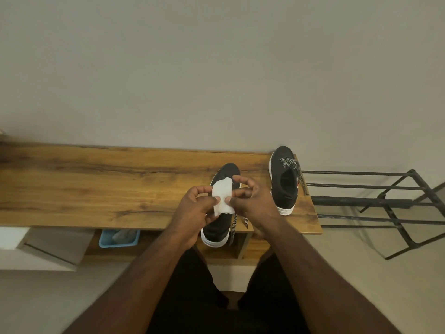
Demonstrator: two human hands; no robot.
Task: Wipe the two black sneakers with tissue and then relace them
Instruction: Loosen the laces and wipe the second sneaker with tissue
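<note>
Both hands meet over the near shoe. The left hand (pixel 196 204) pinches the tissue (pixel 222 197) between thumb and fingers along its left edge; the right hand (pixel 250 201) pinches its right edge, index finger lifted above the top corner. The tissue looks folded or wadded into a small pad, held just above the near shoe (pixel 218 229) and hiding its middle.

That shoe lies on the bench (pixel 96 186) with its heel jutting past the front edge and its laces (pixel 233 225) hanging loose toward the floor. The far shoe (pixel 284 182) sits near the bench's right end, toe to the wall, its laces slack across the tongue and trailing off to the right.

My guess is the wiping is only being readied: the pad is being shaped, not yet pressed to the upper. Next, one hand should steady the shoe while the other rubs, since the overhanging heel could tip it off.

Left of the shoes the bench runs long and bare. A metal rack (pixel 385 201) stands close on the right, and a blue tray (pixel 119 238) sits below.
</note>
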